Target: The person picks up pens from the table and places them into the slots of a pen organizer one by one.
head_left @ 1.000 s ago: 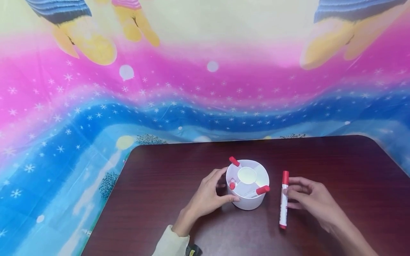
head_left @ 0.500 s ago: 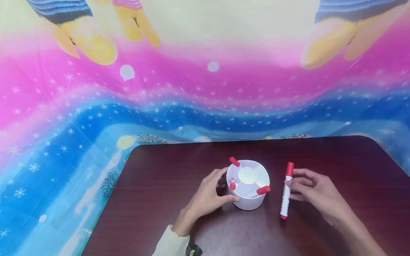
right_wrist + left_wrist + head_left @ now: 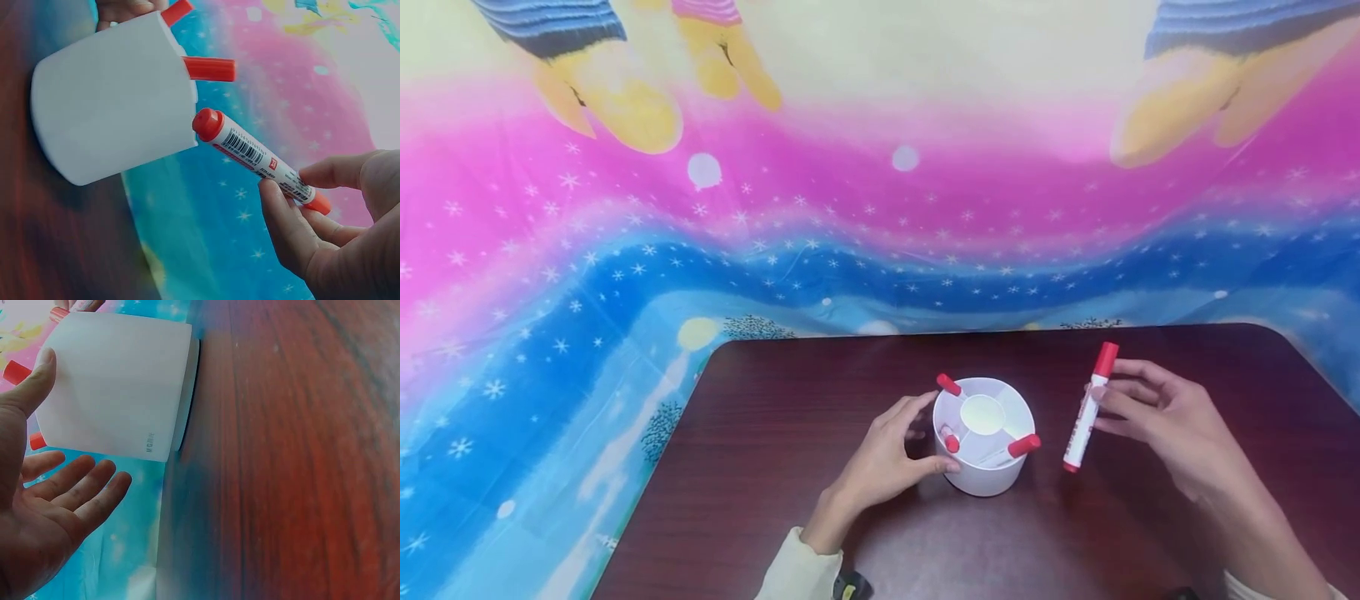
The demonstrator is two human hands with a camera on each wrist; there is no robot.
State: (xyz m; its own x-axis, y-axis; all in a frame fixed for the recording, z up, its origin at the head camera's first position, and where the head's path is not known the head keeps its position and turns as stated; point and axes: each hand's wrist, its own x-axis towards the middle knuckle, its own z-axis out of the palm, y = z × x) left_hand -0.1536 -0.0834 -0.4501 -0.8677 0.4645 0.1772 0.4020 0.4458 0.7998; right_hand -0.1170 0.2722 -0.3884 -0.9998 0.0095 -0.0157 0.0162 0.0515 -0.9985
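Note:
A round white pen holder (image 3: 981, 479) with divided compartments stands on the table, a small round section at its centre. Three red-capped markers lean in it, one cap (image 3: 1024, 446) jutting over the right rim. My left hand (image 3: 887, 462) holds the holder from the left, thumb at the front near the rim and index finger farther back. In the left wrist view its other fingers (image 3: 94, 494) spread beside the wall. To the right, my right hand (image 3: 1165, 417) pinches a white marker (image 3: 1086, 421) between thumb and fingers, tilted, with its red cap up and its red end down.
The dark wood-grain table (image 3: 760, 417) has rounded far corners. Behind it hangs a pink and blue printed cloth (image 3: 820, 200) with snowflakes. A black strap-like item (image 3: 853, 585) shows by the left sleeve (image 3: 801, 567).
My right hand has moved up and to the right in the head view, with the marker in it tilting more. My left hand and the pen holder stay in place.

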